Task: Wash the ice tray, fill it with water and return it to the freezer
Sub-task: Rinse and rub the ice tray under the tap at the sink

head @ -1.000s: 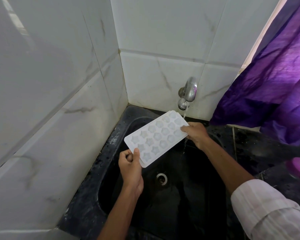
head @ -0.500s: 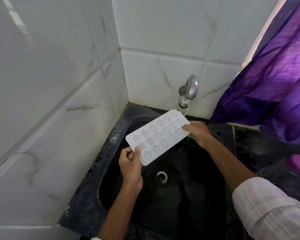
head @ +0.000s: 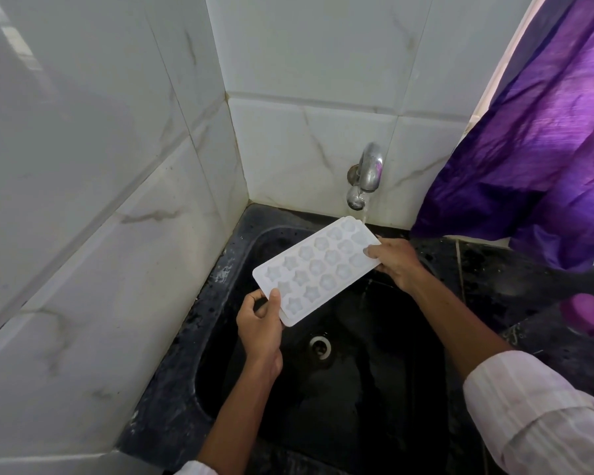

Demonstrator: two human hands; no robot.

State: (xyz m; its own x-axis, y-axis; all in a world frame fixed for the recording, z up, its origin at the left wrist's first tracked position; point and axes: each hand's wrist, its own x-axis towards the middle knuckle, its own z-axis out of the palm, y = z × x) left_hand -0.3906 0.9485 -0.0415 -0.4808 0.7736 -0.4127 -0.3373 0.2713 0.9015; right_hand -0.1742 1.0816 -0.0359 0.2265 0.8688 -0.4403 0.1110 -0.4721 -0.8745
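You held the white ice tray [head: 318,270] tilted over the black sink [head: 220,303], its far corner under the tap [head: 366,176]'s stream; your left hand [head: 259,325] pinched its near corner, your right hand [head: 396,264] gripped the far edge.

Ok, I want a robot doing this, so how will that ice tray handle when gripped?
Probably light: the left hand and right hand only pinch the ice tray at opposite ends. Likely fairly stiff, since it spans them without sagging. Water from the tap hits its far end, so expect slippery plastic.
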